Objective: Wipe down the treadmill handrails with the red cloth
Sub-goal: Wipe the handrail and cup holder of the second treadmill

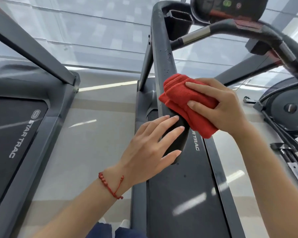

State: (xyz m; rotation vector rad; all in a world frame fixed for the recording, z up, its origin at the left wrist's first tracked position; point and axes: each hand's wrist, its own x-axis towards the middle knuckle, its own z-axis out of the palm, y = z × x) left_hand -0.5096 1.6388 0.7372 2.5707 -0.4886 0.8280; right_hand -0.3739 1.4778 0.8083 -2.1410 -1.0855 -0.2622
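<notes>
- Far left: neighbouring treadmill (15, 127), dark belt printed "STAR TRAC", grey side rail running from far to near.
- Between the two machines: pale glossy floor (96, 134), streaked with light reflections.
- Bottom centre: blue trouser legs and white shoe tips (125, 223), standing on that floor.
- Left hand (150, 148), red beaded bracelet (110, 184) on the wrist; fingers straight and spread, laid flat against the near end of the handrail, not curled round it, grip released.
- Grey treadmill handrail (163, 54), running from the console far away down to a rounded near end under the left fingers; small droplets or specks on its upper face.
- Red cloth (180, 98), folded in a thick wad, pressed on the handrail just beyond the left fingertips, draped over the rail's right side.
- Right hand (222, 107), clenched on the red cloth, fingers over the top and thumb across its near face.
- Below the rail: dark belt (179, 203) of this treadmill, part of "TRAC" showing.
- Far right top: console (230, 6) with a green button, curved front bar (258, 30) beneath.
- Right edge: another machine (285, 107) with a round grey housing.
</notes>
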